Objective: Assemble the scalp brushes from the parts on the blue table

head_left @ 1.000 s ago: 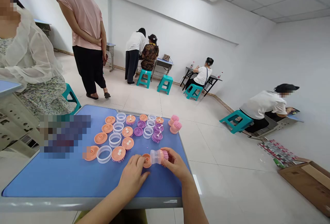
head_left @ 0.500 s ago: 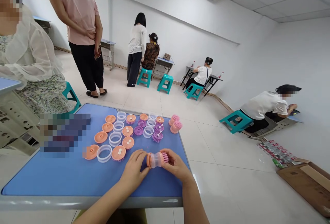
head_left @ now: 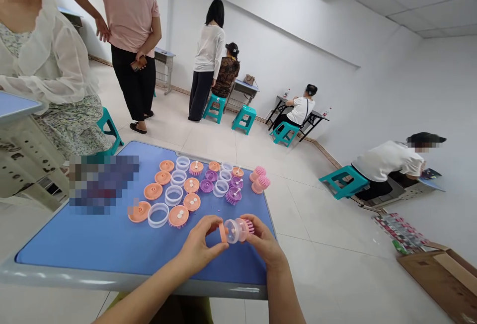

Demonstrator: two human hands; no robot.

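My left hand (head_left: 201,242) pinches an orange round cap (head_left: 222,232) edge-on between thumb and fingers. My right hand (head_left: 266,245) grips a scrub brush (head_left: 244,229) by its pink-bristled end, its clear round body (head_left: 231,231) pointing left. Cap and clear body are side by side; whether they touch I cannot tell. Beyond my hands lie rows of loose parts: orange caps (head_left: 152,191), clear rings (head_left: 173,195), and orange bristled heads (head_left: 178,215) with small white pieces on top. Purple caps (head_left: 206,186) and purple bristled heads (head_left: 233,194) lie farther right.
Two pink-bristled brushes (head_left: 260,183) stand at the right edge of the blue table (head_left: 93,242). A blurred-out item (head_left: 104,185) lies at the left. Another person (head_left: 61,65) sits close on the left. A cardboard box (head_left: 436,277) is on the floor to the right.
The orange cap in my left hand has come away from, or tilted against, the clear body, whose open round end now shows. My view has shifted slightly.
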